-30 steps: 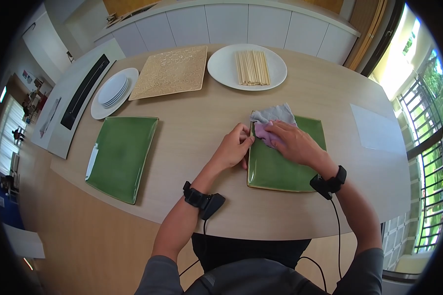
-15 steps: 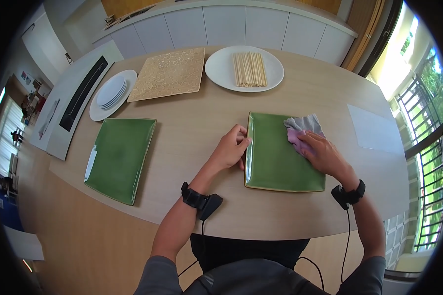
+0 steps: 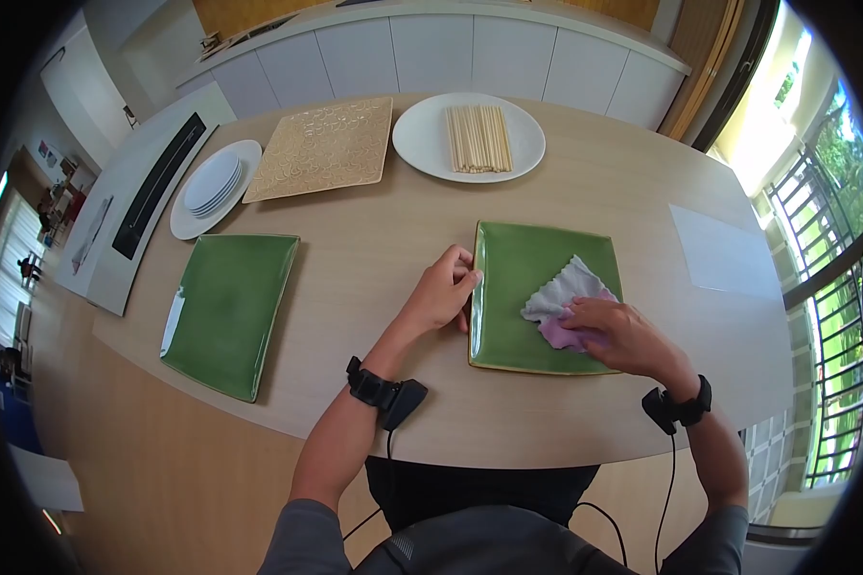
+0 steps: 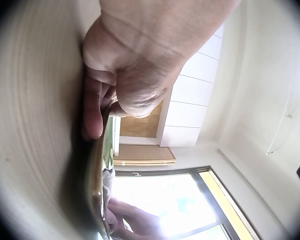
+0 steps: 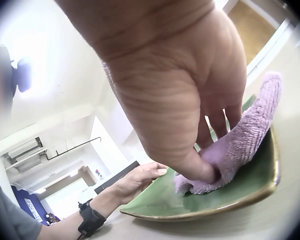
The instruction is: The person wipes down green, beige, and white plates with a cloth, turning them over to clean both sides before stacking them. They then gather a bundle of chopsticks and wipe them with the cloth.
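Observation:
A square green plate (image 3: 501, 287) with a brown rim lies in front of the person. On its right part a cloth (image 3: 568, 286), grey on one side and pink on the other, is bunched under the right hand (image 3: 631, 337). In the right wrist view the thumb and fingers hold the cloth (image 5: 250, 132) down against the plate (image 5: 190, 207). The left hand (image 3: 441, 292) grips the plate's left edge. The left wrist view shows the left hand (image 4: 135, 65) with fingers at the underside of the raised rim.
A second green plate (image 3: 230, 311) lies at the left. Along the back stand a stack of small white dishes (image 3: 213, 182) on a white plate, a patterned tan square plate (image 3: 321, 149), and a white oval plate (image 3: 422, 144) bearing several wooden sticks (image 3: 479, 139). A translucent sheet (image 3: 724, 247) lies right.
The right hand has wiped the cloth from the plate's upper left corner across to the upper right, then down toward the lower right. The left hand has kept its grip on the edge.

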A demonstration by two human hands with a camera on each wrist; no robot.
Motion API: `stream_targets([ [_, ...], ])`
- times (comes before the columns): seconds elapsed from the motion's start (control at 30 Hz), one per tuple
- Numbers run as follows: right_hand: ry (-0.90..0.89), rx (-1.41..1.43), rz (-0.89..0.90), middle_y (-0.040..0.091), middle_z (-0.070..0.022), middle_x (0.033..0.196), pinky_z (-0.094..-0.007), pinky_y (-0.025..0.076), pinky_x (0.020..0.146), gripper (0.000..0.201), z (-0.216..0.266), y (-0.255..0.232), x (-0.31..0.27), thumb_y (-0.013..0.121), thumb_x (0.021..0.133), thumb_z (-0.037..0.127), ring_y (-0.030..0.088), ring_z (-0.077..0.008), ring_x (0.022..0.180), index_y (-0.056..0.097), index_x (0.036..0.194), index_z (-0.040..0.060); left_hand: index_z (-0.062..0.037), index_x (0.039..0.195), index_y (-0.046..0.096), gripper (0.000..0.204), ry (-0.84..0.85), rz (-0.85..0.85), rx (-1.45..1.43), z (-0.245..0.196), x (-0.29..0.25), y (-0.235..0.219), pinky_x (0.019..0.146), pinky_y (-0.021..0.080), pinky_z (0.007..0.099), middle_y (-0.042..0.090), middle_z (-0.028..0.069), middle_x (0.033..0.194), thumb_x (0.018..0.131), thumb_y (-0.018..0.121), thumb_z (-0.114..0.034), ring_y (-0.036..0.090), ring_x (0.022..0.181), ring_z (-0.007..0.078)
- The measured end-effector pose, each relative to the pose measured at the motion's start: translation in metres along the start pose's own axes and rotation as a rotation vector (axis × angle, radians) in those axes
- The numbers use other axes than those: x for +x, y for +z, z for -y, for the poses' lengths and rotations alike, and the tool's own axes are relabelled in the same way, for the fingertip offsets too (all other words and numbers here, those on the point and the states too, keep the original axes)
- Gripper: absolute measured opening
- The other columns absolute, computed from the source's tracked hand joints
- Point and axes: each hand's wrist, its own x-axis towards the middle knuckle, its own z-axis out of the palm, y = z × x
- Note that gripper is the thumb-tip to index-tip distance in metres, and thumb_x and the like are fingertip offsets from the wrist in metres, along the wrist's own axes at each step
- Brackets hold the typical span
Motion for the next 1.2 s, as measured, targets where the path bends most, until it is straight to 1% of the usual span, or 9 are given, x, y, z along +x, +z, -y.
stream_targets([
  [0.13, -0.086, 0.032, -0.008, 0.066, -0.0132, 0.128, -0.0432, 0.047, 0.105, 0.036, 0.005, 0.015, 0.011, 0.065, 0.079, -0.002, 0.058, -0.0327, 0.125, 0.069, 0.114, 0.0058, 0.0001, 0.11, 0.041, 0.019, 0.004, -0.004, 0.002, -0.003, -0.001, 0.001, 0.034, 0.048, 0.0298, 0.065, 0.0117, 0.082, 0.102, 0.052, -0.013, 0.059, 0.046, 0.0172],
  [0.23, -0.103, 0.043, -0.007, 0.067, -0.0164, 0.126, -0.0422, 0.047, 0.107, 0.041, 0.013, 0.021, 0.025, 0.065, 0.078, -0.004, 0.057, -0.0327, 0.128, 0.068, 0.118, 0.004, -0.0003, 0.11, 0.041, 0.018, 0.002, -0.002, 0.006, -0.002, -0.001, 0.001, 0.034, 0.048, 0.0301, 0.065, 0.0117, 0.081, 0.102, 0.052, -0.013, 0.059, 0.046, 0.0174],
  [0.37, -0.102, 0.0, 0.015, 0.066, -0.0164, 0.127, -0.0422, 0.048, 0.105, 0.041, 0.021, 0.022, 0.044, 0.065, 0.08, -0.001, 0.058, -0.0343, 0.125, 0.067, 0.12, 0.0048, -0.0005, 0.11, 0.041, 0.018, -0.004, -0.002, 0.011, -0.005, -0.002, 0.001, 0.034, 0.049, 0.0305, 0.066, 0.0119, 0.081, 0.102, 0.052, -0.012, 0.06, 0.046, 0.0179],
  [0.43, -0.114, -0.017, -0.051, 0.064, -0.0158, 0.129, -0.0422, 0.049, 0.103, 0.038, 0.018, 0.027, 0.054, 0.065, 0.083, 0.004, 0.059, -0.0357, 0.121, 0.066, 0.121, 0.0055, -0.0015, 0.113, 0.041, 0.02, -0.033, 0.034, 0.051, -0.007, -0.002, -0.001, 0.037, 0.052, 0.0306, 0.065, 0.014, 0.095, 0.103, 0.053, -0.014, 0.064, 0.059, 0.0187],
  [0.67, -0.085, -0.065, -0.129, 0.062, -0.0158, 0.131, -0.0431, 0.049, 0.101, 0.039, 0.005, 0.029, 0.075, 0.065, 0.087, 0.011, 0.059, -0.0359, 0.12, 0.062, 0.126, 0.0067, -0.0014, 0.113, 0.041, 0.019, 0.003, 0.013, 0.051, -0.003, -0.001, -0.001, 0.037, 0.052, 0.0308, 0.066, 0.0126, 0.092, 0.103, 0.052, -0.014, 0.064, 0.059, 0.0191],
  [0.73, -0.061, -0.132, -0.185, 0.062, -0.0145, 0.132, -0.045, 0.053, 0.095, 0.039, -0.005, 0.03, 0.077, 0.062, 0.089, 0.017, 0.061, -0.0368, 0.116, 0.061, 0.128, 0.0113, -0.0012, 0.113, 0.041, 0.02, -0.011, 0.038, 0.049, -0.004, -0.002, -0.002, 0.037, 0.053, 0.0309, 0.065, 0.0131, 0.093, 0.103, 0.052, -0.014, 0.065, 0.061, 0.0196],
  [0.93, 0.003, -0.248, -0.272, 0.062, -0.0165, 0.132, -0.046, 0.054, 0.093, 0.041, -0.026, 0.024, 0.069, 0.064, 0.09, 0.02, 0.063, -0.0394, 0.112, 0.06, 0.129, 0.0107, -0.001, 0.113, 0.04, 0.02, 0.005, 0.038, 0.039, -0.002, -0.001, -0.003, 0.037, 0.053, 0.0311, 0.065, 0.0136, 0.093, 0.103, 0.052, -0.014, 0.065, 0.063, 0.0199],
  [1.13, 0.146, -0.231, -0.225, 0.063, -0.0191, 0.129, -0.0472, 0.053, 0.092, 0.041, -0.027, 0.006, 0.038, 0.064, 0.09, 0.019, 0.063, -0.04, 0.111, 0.059, 0.129, 0.0094, -0.0006, 0.113, 0.04, 0.02, -0.004, 0.044, 0.049, -0.004, -0.002, -0.003, 0.037, 0.053, 0.0309, 0.066, 0.0136, 0.093, 0.103, 0.052, -0.013, 0.065, 0.062, 0.0197],
  [1.2, 0.152, -0.251, -0.228, 0.063, -0.0195, 0.128, -0.0474, 0.053, 0.093, 0.04, -0.024, 0.005, 0.025, 0.064, 0.09, 0.018, 0.062, -0.0401, 0.111, 0.059, 0.129, 0.0086, -0.0005, 0.113, 0.04, 0.019, -0.002, 0.041, 0.047, -0.005, -0.002, -0.003, 0.037, 0.053, 0.0308, 0.066, 0.0139, 0.094, 0.103, 0.052, -0.012, 0.065, 0.062, 0.0196],
])
